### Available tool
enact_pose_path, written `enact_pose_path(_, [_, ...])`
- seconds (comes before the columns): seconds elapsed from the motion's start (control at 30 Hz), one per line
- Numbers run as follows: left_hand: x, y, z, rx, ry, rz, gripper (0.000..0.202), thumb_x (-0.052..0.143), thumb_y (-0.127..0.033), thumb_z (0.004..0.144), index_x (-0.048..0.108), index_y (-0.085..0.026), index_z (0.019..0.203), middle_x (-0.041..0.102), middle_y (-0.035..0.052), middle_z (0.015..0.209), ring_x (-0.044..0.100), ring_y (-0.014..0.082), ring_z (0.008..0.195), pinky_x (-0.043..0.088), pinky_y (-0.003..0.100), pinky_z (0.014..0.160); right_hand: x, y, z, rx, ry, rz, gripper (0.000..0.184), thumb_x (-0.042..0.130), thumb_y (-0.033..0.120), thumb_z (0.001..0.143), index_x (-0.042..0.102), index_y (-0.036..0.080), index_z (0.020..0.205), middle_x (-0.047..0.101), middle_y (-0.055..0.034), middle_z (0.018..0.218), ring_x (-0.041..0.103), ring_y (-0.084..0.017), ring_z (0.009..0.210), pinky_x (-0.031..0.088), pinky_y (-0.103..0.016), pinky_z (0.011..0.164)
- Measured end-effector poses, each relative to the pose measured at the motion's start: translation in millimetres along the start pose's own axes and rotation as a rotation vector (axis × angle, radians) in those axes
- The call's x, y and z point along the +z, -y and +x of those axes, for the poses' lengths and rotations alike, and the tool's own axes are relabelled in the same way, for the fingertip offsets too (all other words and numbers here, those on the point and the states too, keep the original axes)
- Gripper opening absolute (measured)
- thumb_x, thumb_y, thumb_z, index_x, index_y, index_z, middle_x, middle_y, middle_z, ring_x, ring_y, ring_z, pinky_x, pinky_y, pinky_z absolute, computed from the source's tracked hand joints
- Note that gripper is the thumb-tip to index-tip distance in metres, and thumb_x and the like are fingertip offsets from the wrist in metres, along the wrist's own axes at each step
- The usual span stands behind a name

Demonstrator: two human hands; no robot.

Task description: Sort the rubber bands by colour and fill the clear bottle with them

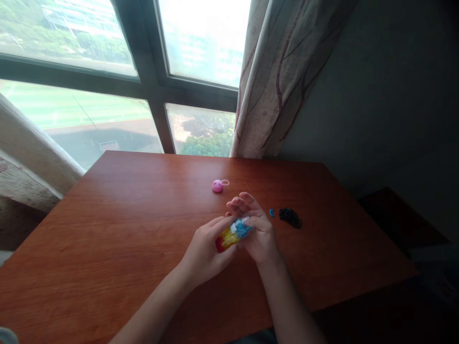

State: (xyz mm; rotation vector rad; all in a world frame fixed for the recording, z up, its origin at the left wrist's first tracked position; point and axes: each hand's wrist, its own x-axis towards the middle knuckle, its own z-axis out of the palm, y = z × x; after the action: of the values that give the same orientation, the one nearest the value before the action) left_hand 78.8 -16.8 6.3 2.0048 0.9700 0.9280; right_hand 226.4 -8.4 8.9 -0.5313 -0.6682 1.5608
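Note:
Between my hands is a small clear container (pixel 229 236) with red, yellow and blue contents in bands, perhaps little elastic bands. My left hand (pixel 204 246) wraps round its red and yellow end, with the thumb along the near side. At the blue end my right hand (pixel 263 239) holds it, thumb against the clear rim and the other fingers curving up behind. A pink lid (pixel 217 186) with a loop lies on the table beyond my hands. To the right are a small blue piece (pixel 271 212) and a black clump (pixel 290 217) that looks like elastic bands.
The brown wooden table (pixel 107 239) reaches to a window (pixel 150 91) at the back. A patterned curtain (pixel 276 71) hangs at the right of the window, and another curtain (pixel 32 148) is on the left. A pale rounded edge (pixel 7 336) shows at the bottom left.

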Motion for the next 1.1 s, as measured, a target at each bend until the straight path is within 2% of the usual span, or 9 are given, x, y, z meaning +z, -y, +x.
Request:
enact_pose_path(0.13, [0.0,4.0,-1.2,0.001,-0.011,0.013,0.05,0.062,-0.015,0.081,0.055,-0.023,0.13,0.065,0.007,0.12,0.064,0.0211,0.106,0.049,0.029,0.091,-2.5,0.4,0.1,0.036,-0.003,0.028,0.048,0.058,0.008,0.066,0.069,0.028,0.108,0.072,0.0012,0.109,0.062,-0.018,0.108,0.047,-0.035,0.099])
enact_pose_path(0.33, [0.2,6.0,-1.3,0.006,-0.034,0.008,0.049,0.062,-0.014,0.082,0.055,-0.024,0.129,0.065,0.0053,0.121,0.063,0.0196,0.108,0.048,0.028,0.093,1.2,3.2,-1.0,0.006,-0.034,0.065,0.033,0.057,0.021,0.078,0.069,0.025,0.108,0.072,-0.0016,0.111,0.061,-0.022,0.114,0.042,-0.041,0.106])
enact_pose_path(0.53, [-1.7,4.4,1.5,-0.008,-0.051,-0.037,0.045,0.064,-0.018,0.084,0.056,-0.022,0.128,0.067,0.0062,0.122,0.064,0.0195,0.107,0.048,0.028,0.093,0.4,4.4,3.2,-0.004,-0.12,0.125,0.024,0.055,0.036,0.088,0.071,0.023,0.101,0.073,-0.0028,0.106,0.064,-0.021,0.108,0.045,-0.04,0.102])
enact_pose_path(0.67, [-3.5,4.6,2.6,-0.042,-0.065,-0.08,0.043,0.065,-0.018,0.082,0.059,-0.02,0.125,0.068,0.0058,0.121,0.065,0.0206,0.107,0.049,0.028,0.093,-3.9,4.4,8.1,0.012,-0.207,0.167,0.022,0.056,0.037,0.088,0.072,0.022,0.095,0.074,-0.0028,0.101,0.065,-0.02,0.104,0.047,-0.038,0.1])
enact_pose_path(0.77, [-4.4,6.7,2.3,-0.085,-0.071,-0.107,0.043,0.065,-0.02,0.082,0.06,-0.019,0.124,0.069,0.0069,0.121,0.066,0.022,0.106,0.05,0.03,0.093,-15.1,7.7,11.3,-0.015,-0.277,0.152,0.02,0.058,0.035,0.087,0.072,0.022,0.093,0.074,-0.0025,0.099,0.066,-0.019,0.101,0.049,-0.036,0.095])
enact_pose_path(0.83, [-5.1,8.0,2.2,-0.117,-0.072,-0.126,0.044,0.065,-0.022,0.083,0.06,-0.018,0.126,0.068,0.0084,0.124,0.065,0.0233,0.108,0.05,0.032,0.095,-27.2,13.1,12.3,-0.076,-0.339,0.065,0.019,0.059,0.036,0.086,0.071,0.023,0.094,0.073,-0.0015,0.096,0.067,-0.018,0.094,0.051,-0.034,0.088])
enact_pose_path(0.93, [-6.4,7.8,2.8,-0.157,-0.072,-0.141,0.045,0.065,-0.025,0.083,0.06,-0.017,0.127,0.067,0.01,0.126,0.065,0.0245,0.11,0.05,0.035,0.097,-48.1,23.5,11.4,-0.212,-0.4,-0.211,0.022,0.058,0.04,0.087,0.07,0.023,0.095,0.073,-0.0011,0.09,0.066,-0.016,0.085,0.051,-0.031,0.082])
enact_pose_path(1.0, [-7.4,5.9,3.2,-0.17,-0.066,-0.136,0.045,0.065,-0.025,0.082,0.061,-0.017,0.126,0.068,0.0102,0.126,0.066,0.0247,0.109,0.05,0.036,0.098,-60.2,29.4,9.9,-0.259,-0.38,-0.427,0.026,0.057,0.042,0.088,0.069,0.021,0.097,0.073,-0.0029,0.09,0.066,-0.017,0.088,0.049,-0.033,0.087])
enact_pose_path(1.1, [-8.6,2.5,2.8,-0.167,-0.051,-0.12,0.043,0.065,-0.023,0.082,0.062,-0.017,0.125,0.068,0.0098,0.124,0.066,0.0247,0.107,0.05,0.037,0.098,-72.4,37.0,9.1,-0.25,-0.301,-0.658,0.029,0.053,0.041,0.09,0.066,0.02,0.105,0.073,-0.0053,0.097,0.065,-0.02,0.099,0.044,-0.038,0.098])
